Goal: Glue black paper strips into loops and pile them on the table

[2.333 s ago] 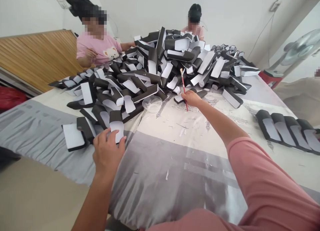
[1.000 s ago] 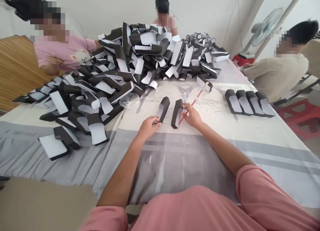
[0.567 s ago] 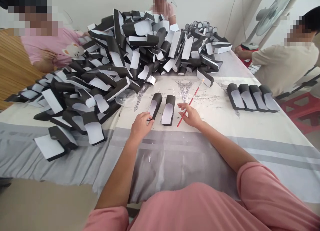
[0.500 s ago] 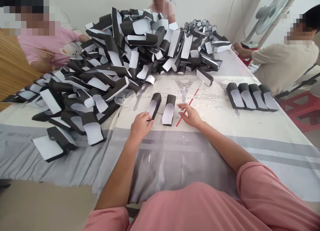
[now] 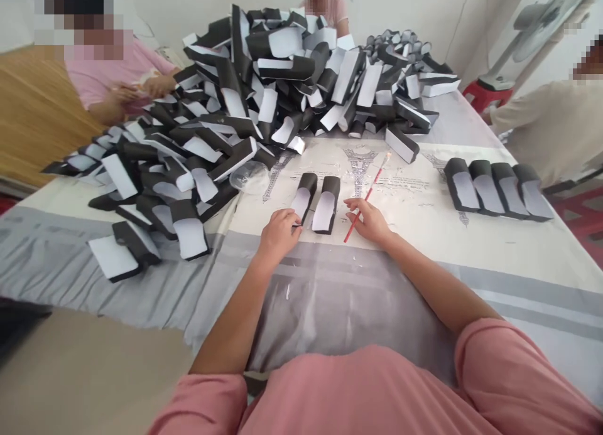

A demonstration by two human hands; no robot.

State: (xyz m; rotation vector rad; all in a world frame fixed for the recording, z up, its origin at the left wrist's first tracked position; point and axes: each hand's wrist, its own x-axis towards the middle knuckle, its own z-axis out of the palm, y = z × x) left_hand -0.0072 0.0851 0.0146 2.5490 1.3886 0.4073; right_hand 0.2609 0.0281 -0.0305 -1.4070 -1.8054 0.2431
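My left hand (image 5: 279, 237) has its fingertips on the lower end of a black foam piece faced with white paper (image 5: 304, 199). A matching piece (image 5: 326, 208) lies just to its right, and the two are nearly touching. My right hand (image 5: 370, 221) lies on a printed sheet (image 5: 400, 199) and holds a thin red paintbrush (image 5: 370, 195), whose tip points up and away. A large heap of similar pieces (image 5: 268, 90) rises beyond my hands. Four more pieces (image 5: 494, 190) stand in a tight row at the right.
A clear plastic dish (image 5: 249, 176) sits at the heap's foot. Three co-workers sit around the table: one in pink (image 5: 117, 77), one far off (image 5: 325, 8), one in beige (image 5: 551, 127). A fan (image 5: 532, 33) stands beyond a red stool (image 5: 490, 93).
My left hand has moved from the heap to the sheet, and two pieces now lie side by side there, straighter than before. The row at the right has appeared in view as my head turned.
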